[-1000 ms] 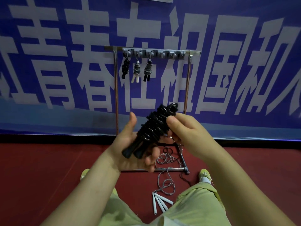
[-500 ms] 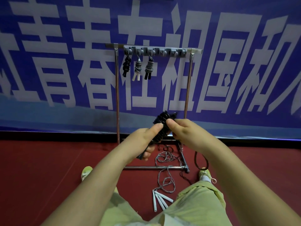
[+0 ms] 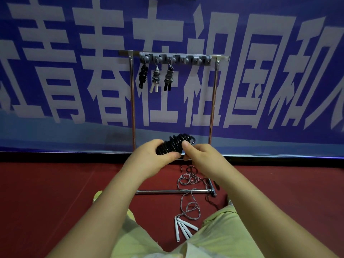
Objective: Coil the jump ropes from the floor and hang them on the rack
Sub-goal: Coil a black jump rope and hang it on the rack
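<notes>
Both hands hold a coiled black jump rope [image 3: 174, 144] in front of the rack's lower part. My left hand [image 3: 155, 155] grips its lower end, and its handles are hidden. My right hand [image 3: 200, 155] pinches the upper coils between thumb and fingers. The metal rack [image 3: 214, 101] carries a grey hook bar [image 3: 176, 58]. From it hang three coiled ropes: a black one [image 3: 143, 76], a grey one with white handles [image 3: 155, 79], a grey one with black handles [image 3: 168, 79]. A loose grey rope [image 3: 188, 194] with white handles [image 3: 183, 228] lies on the floor.
The rack's base tube [image 3: 167, 191] lies across the red floor [image 3: 55, 192], with the loose rope draped over it. A blue banner [image 3: 74, 71] covers the wall behind. My knees in light green trousers [image 3: 223, 229] and a shoe [image 3: 97, 195] show below.
My left hand turned from palm-up under the handles to gripping the bundle from above. The bundle dropped lower and tilted flatter. The camera view shifted slightly.
</notes>
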The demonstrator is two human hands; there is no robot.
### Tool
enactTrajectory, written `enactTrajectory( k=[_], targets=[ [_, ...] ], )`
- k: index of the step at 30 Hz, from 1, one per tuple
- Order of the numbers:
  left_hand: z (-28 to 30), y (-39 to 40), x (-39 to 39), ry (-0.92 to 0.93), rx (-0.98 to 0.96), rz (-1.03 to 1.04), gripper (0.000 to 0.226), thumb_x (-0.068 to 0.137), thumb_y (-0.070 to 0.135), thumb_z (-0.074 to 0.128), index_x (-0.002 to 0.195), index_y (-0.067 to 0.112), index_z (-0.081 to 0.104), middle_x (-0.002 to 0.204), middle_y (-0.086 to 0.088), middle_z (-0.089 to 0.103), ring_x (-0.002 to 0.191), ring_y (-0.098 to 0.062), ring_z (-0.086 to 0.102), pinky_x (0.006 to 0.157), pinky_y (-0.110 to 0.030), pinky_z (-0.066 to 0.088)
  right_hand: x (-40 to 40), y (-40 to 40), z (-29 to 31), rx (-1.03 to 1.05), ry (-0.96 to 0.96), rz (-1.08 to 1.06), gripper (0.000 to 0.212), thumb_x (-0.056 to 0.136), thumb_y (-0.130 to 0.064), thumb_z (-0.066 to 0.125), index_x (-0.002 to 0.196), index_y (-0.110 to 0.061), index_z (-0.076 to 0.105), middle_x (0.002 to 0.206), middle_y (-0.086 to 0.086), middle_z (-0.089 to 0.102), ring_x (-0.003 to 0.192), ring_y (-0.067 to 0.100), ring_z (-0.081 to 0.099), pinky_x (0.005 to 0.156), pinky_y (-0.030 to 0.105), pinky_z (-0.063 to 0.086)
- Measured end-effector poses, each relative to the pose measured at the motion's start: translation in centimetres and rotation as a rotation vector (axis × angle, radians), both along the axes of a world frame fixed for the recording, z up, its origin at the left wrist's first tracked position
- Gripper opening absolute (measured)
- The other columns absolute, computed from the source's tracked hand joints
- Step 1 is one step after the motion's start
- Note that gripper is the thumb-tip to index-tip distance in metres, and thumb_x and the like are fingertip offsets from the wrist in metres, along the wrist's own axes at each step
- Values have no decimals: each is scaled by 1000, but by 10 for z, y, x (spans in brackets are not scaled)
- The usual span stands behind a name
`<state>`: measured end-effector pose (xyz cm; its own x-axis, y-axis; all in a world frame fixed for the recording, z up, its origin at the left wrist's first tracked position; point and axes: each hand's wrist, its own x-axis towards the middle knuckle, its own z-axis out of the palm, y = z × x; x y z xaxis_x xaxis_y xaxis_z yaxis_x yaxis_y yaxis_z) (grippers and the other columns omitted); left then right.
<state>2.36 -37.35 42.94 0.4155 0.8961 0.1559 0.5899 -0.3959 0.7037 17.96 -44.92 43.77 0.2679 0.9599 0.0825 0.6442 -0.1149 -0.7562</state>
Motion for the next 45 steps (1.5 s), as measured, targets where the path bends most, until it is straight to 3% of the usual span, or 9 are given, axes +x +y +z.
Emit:
enactTrajectory(
  k=[6,12,16,22,27,31,36,41,45],
  targets=[
    [2,-9,7,146,276,24,47,74,67,56,105,32,51,97,12,53,86,-9,55,72,-33,50,-4,12,-9,71,219,-71,51,92,-61,41,65,-21,55,37,-11,40,31,1,33,50,25,27],
    [3,0,-8,-47,-102,-225,41,90,52,51,127,35,47,123,11,57,110,-6,55,95,-34,46,3,9,-17,170,310,21,48,90,-53,53,69,-10,53,45,-12,33,41,8,28,49,28,25],
    [-1,-1,-11,-104,-78,-332,58,91,41,57,141,47,29,141,16,43,130,-4,40,108,-35,36,5,5,-11,116,216,157,47,93,-45,53,90,1,61,59,1,40,51,15,35,51,31,30],
    [-5,-2,-5,-190,-65,-335,41,85,30,67,110,52,44,116,17,57,105,0,57,93,-29,48,9,4,-4,-27,195,235,32,96,-40,48,84,-13,61,67,1,60,55,12,47,59,29,36],
    [-4,-3,-1,-373,-102,-249,36,82,35,68,114,32,53,103,10,63,97,-8,62,87,-33,51,19,4,7,-69,168,197,66,71,-79,51,90,-19,68,81,11,72,71,24,52,68,39,38],
    [1,6,-4,-601,-250,-210,26,86,20,62,112,24,56,99,-1,64,87,-19,64,85,-50,54,39,0,14,-105,243,178,45,87,-57,55,94,-13,63,78,2,71,67,16,60,73,35,50],
    [-2,12,-4,-719,-342,-214,19,91,11,57,105,23,57,95,-8,63,79,-22,61,75,-47,53,49,-6,20,-52,305,263,14,91,-23,62,101,-12,63,85,0,71,76,13,66,82,31,56],
    [-10,16,-5,-763,-384,-185,25,86,17,62,110,20,57,100,-11,63,83,-24,61,78,-48,51,47,-8,16,-43,271,301,13,87,-18,68,99,-17,62,85,-4,67,81,10,66,76,24,52],
    [-10,21,-8,-816,-394,-139,21,92,12,55,112,15,57,92,-7,63,76,-22,62,67,-40,54,49,-8,14,89,355,265,9,86,-10,68,91,-17,65,96,1,69,90,15,66,89,35,54]
  ],
)
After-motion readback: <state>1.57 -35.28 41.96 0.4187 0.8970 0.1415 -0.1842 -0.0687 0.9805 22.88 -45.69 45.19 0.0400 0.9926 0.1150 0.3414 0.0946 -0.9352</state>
